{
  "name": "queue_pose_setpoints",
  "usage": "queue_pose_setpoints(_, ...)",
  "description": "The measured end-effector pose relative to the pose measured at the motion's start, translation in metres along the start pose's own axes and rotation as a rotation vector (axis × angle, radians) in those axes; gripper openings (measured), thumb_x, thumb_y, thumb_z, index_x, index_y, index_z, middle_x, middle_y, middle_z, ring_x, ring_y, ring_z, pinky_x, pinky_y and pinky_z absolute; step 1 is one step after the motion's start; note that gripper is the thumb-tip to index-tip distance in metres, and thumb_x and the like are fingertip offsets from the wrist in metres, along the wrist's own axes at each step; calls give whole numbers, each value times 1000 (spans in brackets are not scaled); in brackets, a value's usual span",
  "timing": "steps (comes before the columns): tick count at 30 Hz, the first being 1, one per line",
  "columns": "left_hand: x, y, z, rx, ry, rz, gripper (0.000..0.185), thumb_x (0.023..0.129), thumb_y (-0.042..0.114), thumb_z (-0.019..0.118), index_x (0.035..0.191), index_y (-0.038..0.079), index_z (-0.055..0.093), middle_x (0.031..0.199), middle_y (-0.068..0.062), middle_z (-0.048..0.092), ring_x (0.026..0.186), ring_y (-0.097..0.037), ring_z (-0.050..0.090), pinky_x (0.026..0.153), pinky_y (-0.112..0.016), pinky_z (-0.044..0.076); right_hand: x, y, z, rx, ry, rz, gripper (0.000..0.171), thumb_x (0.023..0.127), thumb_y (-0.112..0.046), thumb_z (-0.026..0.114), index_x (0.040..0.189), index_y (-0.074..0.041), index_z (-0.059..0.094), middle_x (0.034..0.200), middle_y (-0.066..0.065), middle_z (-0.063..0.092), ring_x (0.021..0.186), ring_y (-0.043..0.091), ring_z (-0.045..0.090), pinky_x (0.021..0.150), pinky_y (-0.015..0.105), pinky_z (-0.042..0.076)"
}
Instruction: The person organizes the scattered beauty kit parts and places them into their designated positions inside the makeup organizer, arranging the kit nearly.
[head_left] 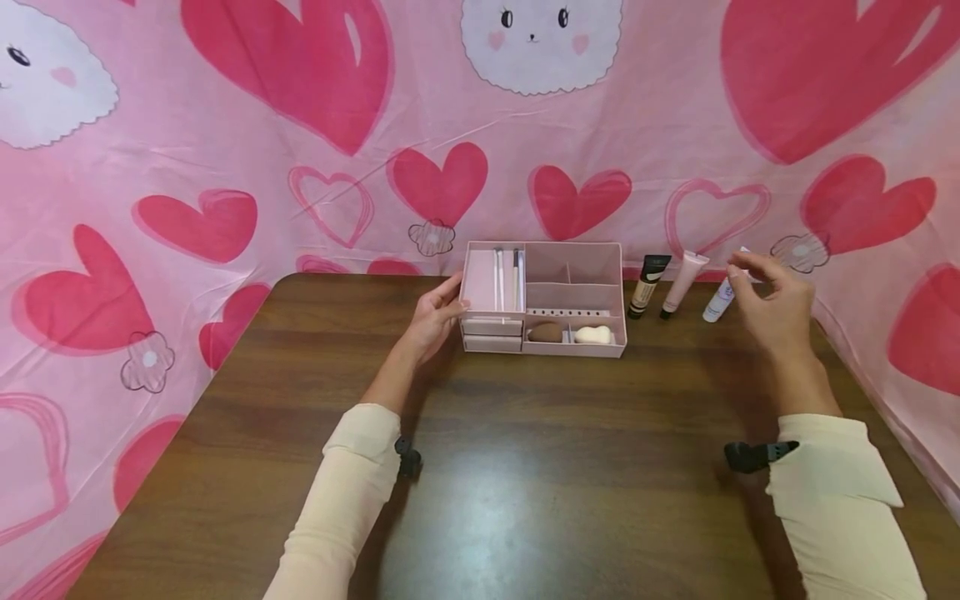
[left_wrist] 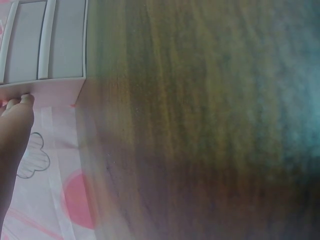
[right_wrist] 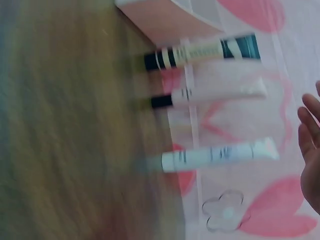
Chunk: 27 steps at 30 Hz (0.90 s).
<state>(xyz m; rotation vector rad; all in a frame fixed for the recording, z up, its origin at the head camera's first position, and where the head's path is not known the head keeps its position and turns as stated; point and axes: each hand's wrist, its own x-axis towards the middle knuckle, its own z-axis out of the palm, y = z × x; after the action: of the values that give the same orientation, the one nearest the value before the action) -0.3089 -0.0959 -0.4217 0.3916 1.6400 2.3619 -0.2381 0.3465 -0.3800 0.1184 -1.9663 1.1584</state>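
**Hands at the pink organizer and the tubes**

Head view: the left hand [head_left: 433, 321] rests with straight fingers on the left wall of the pink organizer [head_left: 545, 298], far on the counter [head_left: 525, 467]. The right hand [head_left: 776, 304], loosely spread, hovers at the white tube [head_left: 718, 302].

Left wrist view: a fingertip [left_wrist: 24, 100] touches the organizer's edge.

Right wrist view: the tube looks light, soft and slippery, best taken mid-body. Its print is unreadable.

A dark wood-grain counter [head_left: 525, 467] fills the foreground, its polished top catching a pale sheen of light near the center. A pink cloth backdrop [head_left: 225, 125] printed with red hearts rises behind it from 9 to 3 o'clock, with white bunny faces [head_left: 542, 42] at 12 and 10 o'clock.
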Motion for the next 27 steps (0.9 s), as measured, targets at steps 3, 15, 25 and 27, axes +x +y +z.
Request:
queue_pose_setpoints(3,-1,0,-1,-2,4,1,68,97,-17,38,159,-6,15,171,-21,13,157,-32,19,128,-34,28,10,14,-8,-13,66,135,28,92,-4,67,118,6,72,92,-37,65,91,-15,60,87,2,49)
queue_pose_setpoints(15,1,-3,-1,-38,-6,19,67,96,-18,36,158,-8,14,170,-25,12,155,-36,19,92,-6,50,25,44,-17,128,28,591,44,88,-6,74,130,-14,65,85,-28,62,83,-10,57,74,-1,46)
queue_pose_setpoints(25,1,-2,-1,-10,-1,3,67,97,-16,38,159,-6,16,171,-21,13,156,-33,20,115,-19,43,21,60,-8,-31,-36,575,33,89,-7,69,81,-36,58,65,-39,56,70,-17,52,70,-1,41)
queue_pose_setpoints(27,1,-2,-1,-13,0,9,67,96,-17,37,159,-7,15,171,-21,13,156,-34,20,107,-14,48,21,62,-6,-36,-19,573,33,90,-6,68,81,-36,58,66,-39,55,71,-17,52,70,-1,41)
